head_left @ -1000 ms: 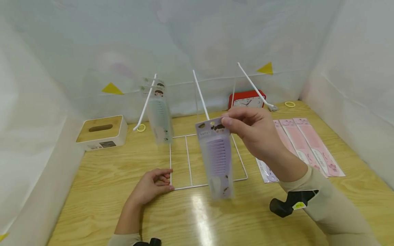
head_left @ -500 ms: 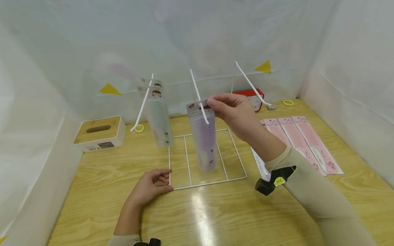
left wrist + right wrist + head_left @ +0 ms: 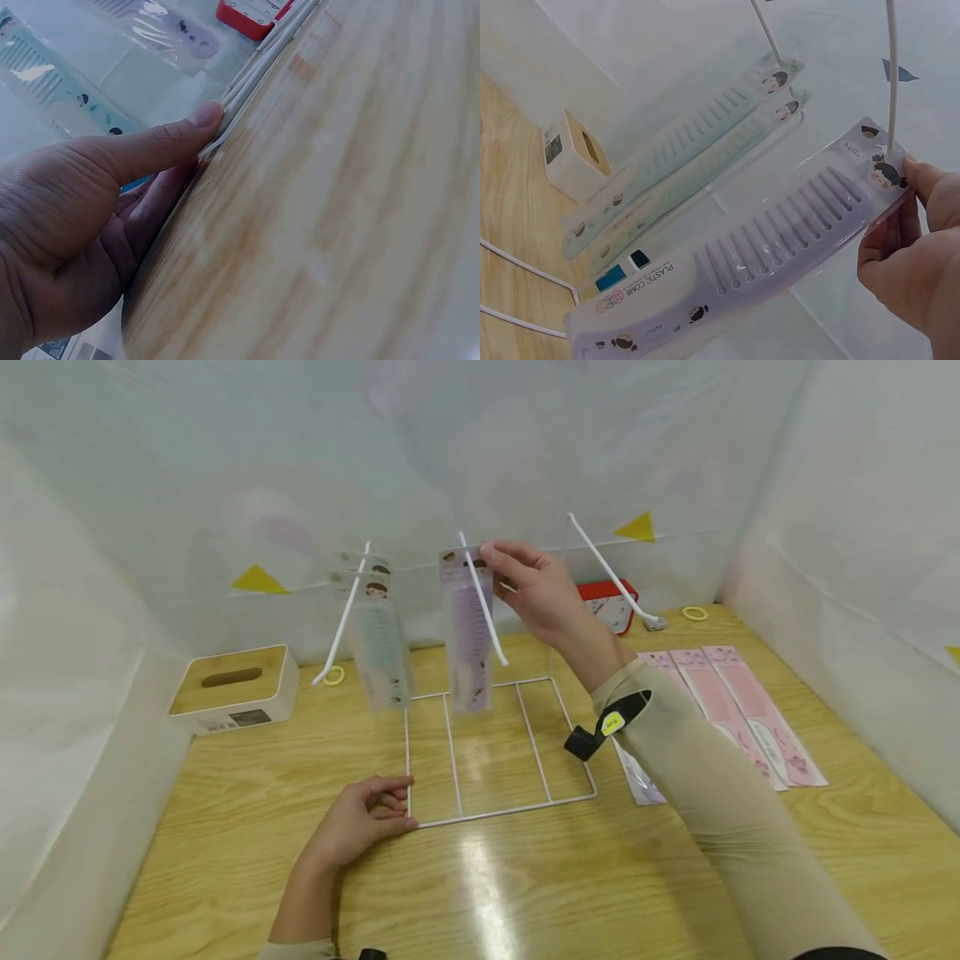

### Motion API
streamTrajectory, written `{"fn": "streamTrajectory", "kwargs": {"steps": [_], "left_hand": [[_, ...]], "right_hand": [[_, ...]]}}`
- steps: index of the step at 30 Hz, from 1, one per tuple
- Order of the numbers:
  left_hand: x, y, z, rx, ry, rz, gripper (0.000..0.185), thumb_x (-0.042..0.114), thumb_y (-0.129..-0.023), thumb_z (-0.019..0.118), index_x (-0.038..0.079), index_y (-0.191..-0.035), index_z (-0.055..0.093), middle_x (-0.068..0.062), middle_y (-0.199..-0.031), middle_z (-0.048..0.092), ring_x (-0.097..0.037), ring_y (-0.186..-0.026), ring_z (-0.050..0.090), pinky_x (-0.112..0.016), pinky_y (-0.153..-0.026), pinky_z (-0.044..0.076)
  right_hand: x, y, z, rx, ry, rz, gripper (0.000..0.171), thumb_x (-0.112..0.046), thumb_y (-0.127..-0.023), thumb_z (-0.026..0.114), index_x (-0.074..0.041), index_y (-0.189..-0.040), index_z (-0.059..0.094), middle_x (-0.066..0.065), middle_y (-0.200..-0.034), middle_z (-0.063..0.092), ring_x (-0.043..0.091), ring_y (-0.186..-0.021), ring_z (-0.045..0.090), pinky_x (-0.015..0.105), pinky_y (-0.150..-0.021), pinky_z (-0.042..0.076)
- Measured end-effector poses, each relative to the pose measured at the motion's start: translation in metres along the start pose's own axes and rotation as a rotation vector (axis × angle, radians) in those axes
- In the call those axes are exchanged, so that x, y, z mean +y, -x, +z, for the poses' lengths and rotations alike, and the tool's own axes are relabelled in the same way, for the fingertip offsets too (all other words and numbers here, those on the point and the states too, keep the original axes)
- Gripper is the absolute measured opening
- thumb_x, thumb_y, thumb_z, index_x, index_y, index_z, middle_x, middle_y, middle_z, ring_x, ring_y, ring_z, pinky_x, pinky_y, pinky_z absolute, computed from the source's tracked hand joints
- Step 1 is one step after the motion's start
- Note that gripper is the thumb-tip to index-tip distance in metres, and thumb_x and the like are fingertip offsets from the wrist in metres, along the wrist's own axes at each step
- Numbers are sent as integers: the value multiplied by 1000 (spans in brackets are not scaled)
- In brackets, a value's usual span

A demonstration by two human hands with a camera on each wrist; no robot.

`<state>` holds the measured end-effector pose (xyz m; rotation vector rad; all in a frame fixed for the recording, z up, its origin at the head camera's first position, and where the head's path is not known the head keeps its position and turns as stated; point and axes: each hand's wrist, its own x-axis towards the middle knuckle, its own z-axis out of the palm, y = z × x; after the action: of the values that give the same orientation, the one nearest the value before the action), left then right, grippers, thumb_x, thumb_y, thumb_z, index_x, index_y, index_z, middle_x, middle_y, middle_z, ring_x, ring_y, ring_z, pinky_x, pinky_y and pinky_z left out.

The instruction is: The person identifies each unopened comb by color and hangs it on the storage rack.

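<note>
Head view, item by item. Right hand (image 3: 536, 589): raised at the middle peg (image 3: 480, 597) of the white wire display rack (image 3: 498, 747), thumb and fingertips pinching the header card of a packaged purple comb (image 3: 467, 639). A second ago this pack hung low in front of the rack base, clear of any peg; half a second ago it had reached the peg's tip; now its top sits high along the peg, with the wire crossing the card. The right wrist view shows the peg meeting the card at its hang hole (image 3: 889, 150) (threaded, as far as can be told), so the hanging looks all but done, with the pinch not yet let go.

Left hand (image 3: 360, 822): unmoved across all three moments, fingers loosely curled, thumb tip (image 3: 206, 116) pressing the front left corner of the rack's base frame onto the wooden table (image 3: 525, 877).

Two packaged pale green combs (image 3: 378, 643): on the left peg, unchanged.

Right peg (image 3: 607, 568): carries nothing.

Pink packaged combs (image 3: 738, 710): flat in a row near the table's right edge, undisturbed.

Tissue box with wooden lid (image 3: 232, 689): back left corner.

Red clock (image 3: 609, 602): at the back edge, partly behind the right arm.
</note>
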<state>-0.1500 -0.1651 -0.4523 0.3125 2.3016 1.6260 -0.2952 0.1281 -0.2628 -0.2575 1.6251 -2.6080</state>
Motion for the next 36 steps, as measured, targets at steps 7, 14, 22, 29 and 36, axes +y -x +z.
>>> {"fn": "streamTrajectory", "kwargs": {"steps": [7, 14, 22, 29, 36], "left_hand": [[0, -2, 3, -1, -9, 4, 59, 9, -76, 87, -2, -129, 63, -17, -110, 61, -18, -94, 62, -19, -82, 57], [0, -2, 0, 11, -13, 12, 59, 6, -77, 86, -3, -129, 63, -18, -110, 61, -17, -94, 62, -20, -81, 58], [1, 1, -2, 12, -29, 8, 59, 10, -77, 86, -1, -130, 63, -17, -110, 61, -18, -95, 62, -19, -81, 57], [2, 1, 1, 22, -49, 23, 58, 11, -77, 87, -1, -129, 64, -16, -109, 63, -18, -94, 63, -19, -81, 57], [4, -2, 5, 14, -17, 8, 58, 9, -76, 87, -2, -129, 63, -17, -110, 63, -18, -95, 62, -18, -81, 58]], "right_hand": [[-5, -4, -1, 4, -10, 18, 21, -6, -98, 63, -15, -85, 78, -1, -93, 69, 16, -91, 58, 28, -86, 47], [-10, 0, -6, -43, 66, 95, 18, -8, -98, 63, -9, -113, 72, -1, -105, 65, 15, -94, 57, 38, -110, 42], [-5, 14, -34, -80, 215, 115, 47, -9, -99, 61, -7, -145, 51, 11, -151, 47, 22, -124, 52, 23, -98, 51], [7, 33, -86, -132, 401, 100, 46, -13, -97, 66, -8, -142, 56, 3, -132, 63, 10, -111, 63, 18, -93, 54], [34, 46, -149, -117, 539, 9, 37, -11, -94, 70, -8, -130, 66, -9, -113, 73, 10, -90, 69, 21, -80, 58]]}}
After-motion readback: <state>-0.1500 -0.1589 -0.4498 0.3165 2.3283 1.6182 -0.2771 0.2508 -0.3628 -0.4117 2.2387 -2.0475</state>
